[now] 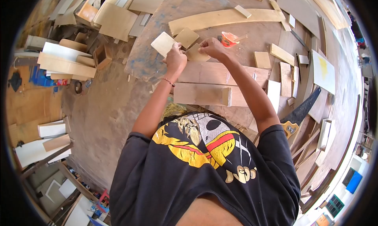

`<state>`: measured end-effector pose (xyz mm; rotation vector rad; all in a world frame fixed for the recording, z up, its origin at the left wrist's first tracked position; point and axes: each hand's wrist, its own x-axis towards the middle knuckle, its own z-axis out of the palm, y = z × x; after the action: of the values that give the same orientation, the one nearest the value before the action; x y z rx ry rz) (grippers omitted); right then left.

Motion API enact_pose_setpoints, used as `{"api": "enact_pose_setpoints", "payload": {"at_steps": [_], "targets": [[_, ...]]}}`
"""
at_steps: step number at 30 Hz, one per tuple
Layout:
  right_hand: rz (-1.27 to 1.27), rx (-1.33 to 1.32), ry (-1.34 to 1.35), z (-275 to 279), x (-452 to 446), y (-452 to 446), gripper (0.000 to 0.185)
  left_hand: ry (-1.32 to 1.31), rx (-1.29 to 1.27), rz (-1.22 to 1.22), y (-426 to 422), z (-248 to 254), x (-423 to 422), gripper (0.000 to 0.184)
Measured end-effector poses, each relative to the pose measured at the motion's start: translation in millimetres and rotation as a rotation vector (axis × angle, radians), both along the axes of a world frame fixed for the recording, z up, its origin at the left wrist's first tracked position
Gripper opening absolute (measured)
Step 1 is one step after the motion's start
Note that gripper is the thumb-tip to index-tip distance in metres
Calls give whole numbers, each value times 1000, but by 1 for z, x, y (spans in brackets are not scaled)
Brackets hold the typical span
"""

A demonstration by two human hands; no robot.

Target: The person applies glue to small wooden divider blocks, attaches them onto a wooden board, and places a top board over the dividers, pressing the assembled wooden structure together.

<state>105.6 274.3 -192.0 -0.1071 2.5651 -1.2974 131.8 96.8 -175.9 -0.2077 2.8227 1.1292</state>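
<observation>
My left hand has its fingers curled together at the lower right edge of a pale wooden block. What they grip, if anything, is hidden. My right hand pinches the upper right edge of a small wooden piece, which lies between both hands. Just above it sits another tan wooden block, close against the pale one. To the right of my right hand stands an orange-red tub with a stick leaning out of it.
Across the worktable's far side lies a long curved board. Nearer me are flat planks with an upright end piece. A handsaw rests at the right among offcuts. Stacked boards fill the left side.
</observation>
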Motion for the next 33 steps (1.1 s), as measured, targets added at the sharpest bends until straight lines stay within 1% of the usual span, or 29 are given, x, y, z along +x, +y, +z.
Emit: {"api": "enact_pose_setpoints", "payload": {"at_steps": [2, 3, 5, 6, 7, 8, 9, 10, 11, 13, 14, 15, 17, 18, 20, 21, 23, 24, 27, 29, 33], "targets": [[-40, -213, -98, 7, 1, 4, 24, 32, 134, 4, -4, -4, -3, 34], [-47, -215, -98, 12, 4, 6, 24, 31, 132, -3, -4, 5, -2, 34], [-108, -308, 3, 24, 12, 14, 26, 117, 337, 8, 1, 28, 2, 30], [-120, -303, 0, 30, 18, 21, 26, 195, 365, -7, 1, 24, -2, 27], [-164, -393, 67, 36, 24, 29, 29, 188, 372, -19, -1, 20, -3, 27], [-210, -479, 136, 43, 31, 38, 32, 254, 368, -53, 0, 18, -5, 26], [-232, -467, 135, 53, 43, 49, 32, 319, 366, -89, 5, 23, -4, 26], [-300, -605, 151, 63, 60, 59, 32, 289, 452, -117, 13, 34, 1, 27], [-369, -743, 169, 72, 79, 69, 31, 272, 467, -137, 23, 45, 9, 27], [-496, -585, 93, 82, 118, 101, 32, 317, 415, -290, 45, 69, 27, 28], [-606, -580, 142, 79, 139, 111, 32, 312, 453, -370, 58, 77, 38, 27], [-715, -576, 190, 70, 161, 116, 31, 301, 457, -385, 72, 85, 51, 27], [-928, -459, 301, 45, 200, 118, 28, 173, 448, -605, 97, 93, 72, 27], [-963, -323, 294, 27, 220, 119, 26, 166, 449, -622, 107, 89, 76, 27], [-1061, -324, 326, 24, 242, 95, 23, 27, 360, -956, 125, 74, 76, 33], [-1100, -338, 361, 18, 251, 87, 23, 19, 362, -975, 133, 61, 74, 33], [-1137, -193, 346, 15, 261, 75, 22, -246, 368, -1083, 150, 39, 64, 37], [-1128, -132, 419, 13, 263, 71, 21, -316, 362, -1058, 155, 38, 63, 39], [-1104, -64, 453, 9, 267, 64, 20, -371, 361, -1154, 164, 16, 58, 38], [-1088, -24, 480, 12, 267, 62, 20, -351, 341, -1164, 165, 4, 60, 39], [-1050, -4, 493, 8, 265, 57, 21, -417, 338, -1152, 164, -6, 61, 42]]}}
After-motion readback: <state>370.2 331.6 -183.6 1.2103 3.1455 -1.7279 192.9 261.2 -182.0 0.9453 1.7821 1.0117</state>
